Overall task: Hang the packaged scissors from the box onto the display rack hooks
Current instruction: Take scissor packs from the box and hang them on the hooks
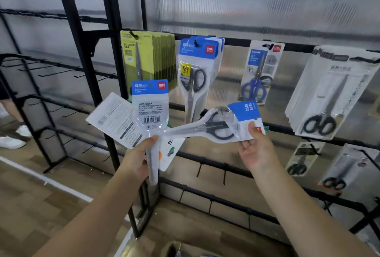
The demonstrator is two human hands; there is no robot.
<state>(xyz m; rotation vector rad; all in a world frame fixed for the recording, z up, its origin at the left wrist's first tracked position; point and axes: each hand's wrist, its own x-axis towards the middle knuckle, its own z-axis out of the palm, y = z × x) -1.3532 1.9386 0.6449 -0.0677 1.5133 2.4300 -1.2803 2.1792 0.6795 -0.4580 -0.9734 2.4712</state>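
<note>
Head view showed the left hand [141, 158] gripping a fanned bunch of packs [150, 108], which risked slipping; the right hand's [254, 147] fingers [253, 129] pinched one scissors pack [218, 126] sideways, hole off any hook [196, 43].

Two bare forearms come up from the near edge, no sleeves anywhere along them, nothing on either wrist. The left hand [137, 159] wears no ring, no glove. The right hand [256, 149] is just as plain, with short, unpainted nails.

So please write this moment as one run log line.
left hand: holds fanned scissors packs | right hand: holds blue-topped clear scissors pack sideways | black rack hook: not reached
</note>
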